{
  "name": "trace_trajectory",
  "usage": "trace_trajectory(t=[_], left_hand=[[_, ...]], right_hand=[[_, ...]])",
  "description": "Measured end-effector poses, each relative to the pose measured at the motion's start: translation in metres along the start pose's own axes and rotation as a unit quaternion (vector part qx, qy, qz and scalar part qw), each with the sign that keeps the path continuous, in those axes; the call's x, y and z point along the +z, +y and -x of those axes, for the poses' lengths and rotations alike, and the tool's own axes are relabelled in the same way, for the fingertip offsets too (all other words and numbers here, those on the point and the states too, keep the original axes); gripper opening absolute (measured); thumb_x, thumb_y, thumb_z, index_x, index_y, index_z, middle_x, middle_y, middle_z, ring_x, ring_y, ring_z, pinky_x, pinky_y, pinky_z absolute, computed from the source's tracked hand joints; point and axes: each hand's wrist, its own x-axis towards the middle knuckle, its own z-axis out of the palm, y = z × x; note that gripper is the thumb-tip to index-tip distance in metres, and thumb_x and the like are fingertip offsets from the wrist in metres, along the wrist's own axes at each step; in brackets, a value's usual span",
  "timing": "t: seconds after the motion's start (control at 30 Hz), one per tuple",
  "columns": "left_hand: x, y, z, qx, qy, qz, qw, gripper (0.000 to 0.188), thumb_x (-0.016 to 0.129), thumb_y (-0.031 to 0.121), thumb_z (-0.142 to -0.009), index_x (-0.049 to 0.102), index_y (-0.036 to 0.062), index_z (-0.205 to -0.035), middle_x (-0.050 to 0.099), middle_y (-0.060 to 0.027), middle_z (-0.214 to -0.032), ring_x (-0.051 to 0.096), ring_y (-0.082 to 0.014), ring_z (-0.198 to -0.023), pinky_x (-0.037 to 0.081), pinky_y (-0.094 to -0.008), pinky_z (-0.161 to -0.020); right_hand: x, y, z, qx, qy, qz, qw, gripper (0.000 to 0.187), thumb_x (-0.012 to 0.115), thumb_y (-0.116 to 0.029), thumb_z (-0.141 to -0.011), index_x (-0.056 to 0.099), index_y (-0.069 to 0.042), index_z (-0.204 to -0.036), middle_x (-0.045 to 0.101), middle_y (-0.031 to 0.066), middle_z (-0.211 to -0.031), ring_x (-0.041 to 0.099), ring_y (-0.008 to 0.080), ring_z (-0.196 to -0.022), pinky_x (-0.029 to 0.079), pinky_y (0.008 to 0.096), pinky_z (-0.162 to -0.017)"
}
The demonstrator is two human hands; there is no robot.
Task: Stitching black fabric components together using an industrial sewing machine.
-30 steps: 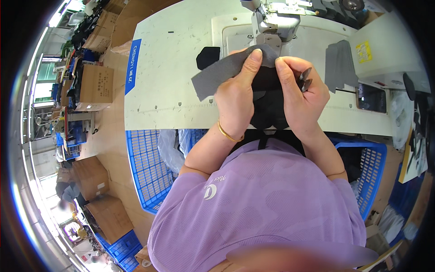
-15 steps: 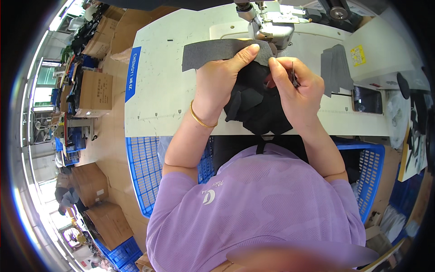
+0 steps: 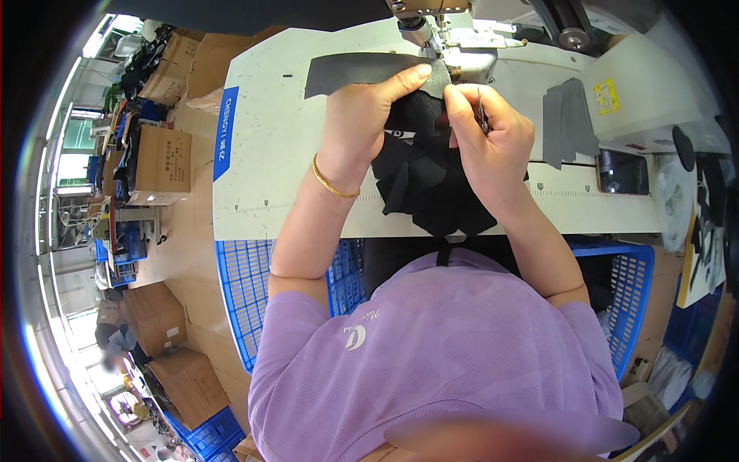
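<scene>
A dark grey fabric strip [image 3: 342,71] is stretched sideways just in front of the sewing machine's head [image 3: 469,65]. My left hand [image 3: 356,119] grips it, thumb on top and fingers hidden beneath. At the strip's right end my right hand [image 3: 496,135] pinches the edge between thumb and forefinger. A slim dark metal tool, seemingly thread snips [image 3: 482,112], is tucked among the right hand's curled fingers. Below and between my hands, black fabric [image 3: 435,189] lies bunched on the white machine table [image 3: 269,154] and reaches its near edge.
Grey cut pieces [image 3: 567,123] lie stacked on the right of the table, near a dark phone [image 3: 623,171]. Blue plastic baskets [image 3: 239,300] stand under the near edge on both sides. Cardboard boxes [image 3: 162,162] are on the floor at left.
Both hands have moved slightly away from me and left, carrying the grey strip closer to the machine head. The black fabric has shifted a little, baring a small light patch beside my left hand.
</scene>
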Motion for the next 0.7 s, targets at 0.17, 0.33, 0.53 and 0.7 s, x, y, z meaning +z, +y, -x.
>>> trace_trajectory(t=[0.17, 0.33, 0.53, 0.7], left_hand=[[0.002, 0.011, -0.011, 0.009, -0.022, 0.010, 1.000, 0.020, 0.073, 0.000, -0.084, 0.067, -0.0116, -0.099, 0.069, -0.0132, -0.096, 0.067, -0.0183, -0.086, 0.056, -0.0297, -0.079], [0.007, 0.017, -0.018, 0.043, -0.039, 0.029, 0.998, 0.013, 0.074, 0.000, -0.081, 0.071, -0.0076, -0.091, 0.071, -0.0092, -0.090, 0.067, -0.0155, -0.079, 0.054, -0.0264, -0.073], [0.005, 0.019, -0.024, 0.066, -0.083, 0.029, 0.994, 0.015, 0.071, -0.006, -0.080, 0.070, -0.0067, -0.095, 0.071, -0.0106, -0.093, 0.068, -0.0181, -0.083, 0.055, -0.0285, -0.076], [-0.001, 0.015, -0.031, 0.087, -0.109, 0.021, 0.990, 0.016, 0.070, -0.008, -0.080, 0.070, -0.0062, -0.096, 0.072, -0.0118, -0.094, 0.069, -0.0191, -0.085, 0.055, -0.0284, -0.077]], right_hand=[[-0.002, -0.010, -0.010, 0.049, -0.014, -0.027, 0.998, 0.022, 0.066, -0.016, -0.089, 0.062, -0.001, -0.073, 0.059, 0.0024, -0.056, 0.054, 0.0072, -0.048, 0.041, 0.0245, -0.047], [-0.003, -0.011, -0.015, 0.094, -0.039, -0.085, 0.991, 0.027, 0.061, -0.016, -0.092, 0.061, -0.002, -0.070, 0.060, -0.0006, -0.055, 0.051, 0.0041, -0.047, 0.039, 0.0228, -0.045], [0.000, -0.010, -0.017, 0.084, -0.030, -0.092, 0.992, 0.029, 0.058, -0.015, -0.092, 0.060, -0.002, -0.067, 0.059, -0.0005, -0.053, 0.049, 0.0032, -0.046, 0.039, 0.0226, -0.045], [0.000, -0.010, -0.015, 0.088, -0.032, -0.084, 0.992, 0.028, 0.059, -0.014, -0.091, 0.059, -0.002, -0.067, 0.057, -0.0009, -0.053, 0.049, 0.0030, -0.046, 0.039, 0.0226, -0.044]])
